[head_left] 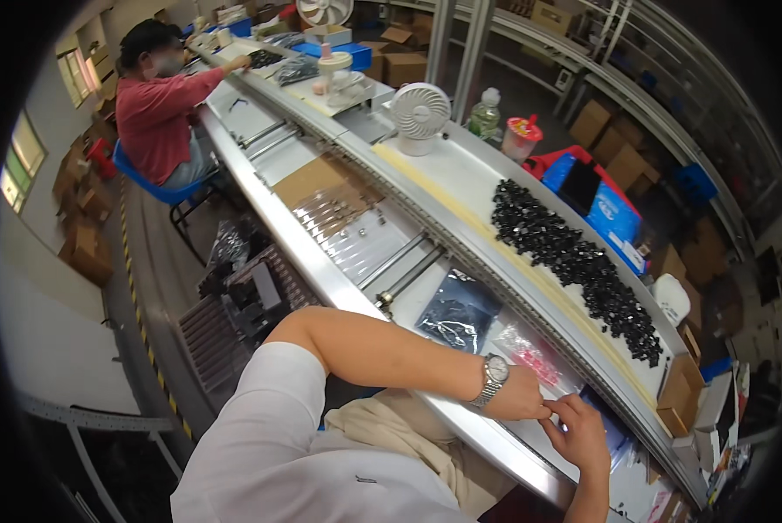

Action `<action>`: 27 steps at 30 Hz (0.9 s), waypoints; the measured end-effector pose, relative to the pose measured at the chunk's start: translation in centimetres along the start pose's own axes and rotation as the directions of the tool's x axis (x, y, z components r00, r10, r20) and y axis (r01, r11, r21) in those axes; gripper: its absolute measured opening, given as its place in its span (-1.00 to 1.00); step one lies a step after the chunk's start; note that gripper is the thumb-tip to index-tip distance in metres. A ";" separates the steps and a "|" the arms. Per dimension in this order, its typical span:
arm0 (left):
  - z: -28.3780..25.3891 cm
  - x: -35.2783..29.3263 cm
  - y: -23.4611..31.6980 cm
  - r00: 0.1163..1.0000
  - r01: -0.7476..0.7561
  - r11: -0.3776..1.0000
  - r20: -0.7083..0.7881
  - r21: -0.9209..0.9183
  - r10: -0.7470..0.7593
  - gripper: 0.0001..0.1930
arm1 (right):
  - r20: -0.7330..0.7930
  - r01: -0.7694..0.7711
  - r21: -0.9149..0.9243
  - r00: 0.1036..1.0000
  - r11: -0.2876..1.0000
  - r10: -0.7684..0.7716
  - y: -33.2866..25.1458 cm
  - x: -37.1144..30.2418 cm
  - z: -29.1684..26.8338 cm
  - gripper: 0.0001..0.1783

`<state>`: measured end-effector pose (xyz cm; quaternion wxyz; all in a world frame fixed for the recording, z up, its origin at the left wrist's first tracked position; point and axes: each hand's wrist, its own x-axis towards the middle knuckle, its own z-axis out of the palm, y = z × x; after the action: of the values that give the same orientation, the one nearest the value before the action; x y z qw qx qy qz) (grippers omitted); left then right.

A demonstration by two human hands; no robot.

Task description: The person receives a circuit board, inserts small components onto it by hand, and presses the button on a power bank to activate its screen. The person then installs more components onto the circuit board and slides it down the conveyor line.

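My left hand (515,397), with a metal watch (496,373) on its wrist, reaches across the near side of the bench. Its fingertips meet those of my right hand (582,431), and both hands are closed in a pinch. Whatever lies between the fingers is too small or hidden to make out. Just beyond my left hand is a clear plastic bag (530,351) with small pink pieces in it. To its left lies a dark, shiny plastic bag (458,314). A bluish sheet or bag (616,436) shows behind my right hand.
A raised rail (426,228) runs along the bench. Beyond it lie a long heap of small black parts (574,257), a white fan (420,112), a bottle (485,114) and a drink cup (522,137). A person in red (160,118) sits far left. Cartons (680,392) stand at right.
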<state>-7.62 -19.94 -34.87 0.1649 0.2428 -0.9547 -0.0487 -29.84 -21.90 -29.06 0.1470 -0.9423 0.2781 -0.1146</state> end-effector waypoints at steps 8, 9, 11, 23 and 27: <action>0.2 0.2 -0.2 0.995 -0.002 0.999 0.096 -0.050 0.007 -0.74 | -0.044 0.044 -0.038 0.998 0.998 -0.046 0.6 -0.3 -0.8 -0.80; 0.0 0.1 -0.2 0.996 0.013 0.998 0.089 -0.055 -0.008 -0.73 | -0.032 0.060 -0.034 0.998 0.998 -0.061 0.8 -0.1 -0.8 -0.80; -0.5 -0.1 0.0 0.996 0.039 0.996 0.080 -0.074 -0.033 -0.70 | -0.003 0.080 -0.021 0.997 0.997 -0.081 1.0 -0.1 -1.0 -0.80; -1.2 1.0 -0.1 0.970 0.070 0.992 0.240 -0.107 -0.042 -0.64 | 0.038 0.097 -0.078 0.995 0.992 -0.095 2.8 -2.0 0.4 -0.81; -3.2 0.2 -0.1 0.984 0.060 0.997 0.173 -0.054 -0.050 -0.56 | -0.036 0.124 0.053 0.992 0.991 -0.122 3.4 -0.4 2.1 -0.87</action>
<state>-6.70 -20.14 -31.76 0.0880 0.2589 -0.9565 -0.1021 -31.18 -23.97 -32.17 0.1607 -0.9513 0.2186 -0.1466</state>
